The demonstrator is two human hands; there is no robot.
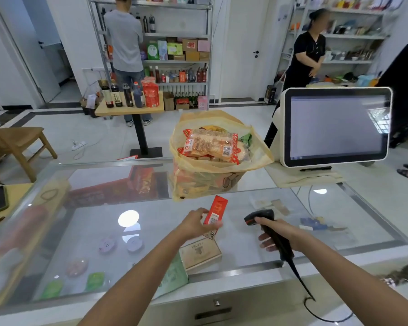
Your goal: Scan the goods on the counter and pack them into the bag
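**Red box held up to the scanner, bag filled at the far edge**

The left hand [198, 225] pinches a slim red box [216, 211] by its lower end, thumb on one side and fingers curled round the other. The box stands nearly upright above the glass bench [156, 215], its barcode label facing the camera.

The right hand [277, 234] is wrapped round the handle of a black scanner [260, 218]. The scanner's head points left toward the red box; the two are near each other but apart. The scanner's cable [300, 282] runs down past the front edge of the bench.

Just under the left hand, near the front edge, a tan box [199, 252] lies flat on the glass. A green packet [174, 276] lies beside it, partly hidden by the left forearm.

The bag [212, 184] – thin, yellowish plastic – stands open at the far edge of the bench, about midway along. It is already well filled, and a red-and-clear snack packet [210, 147] lies across the top of its contents.

At the far right corner a white-framed screen [337, 125] faces the camera on its stand.
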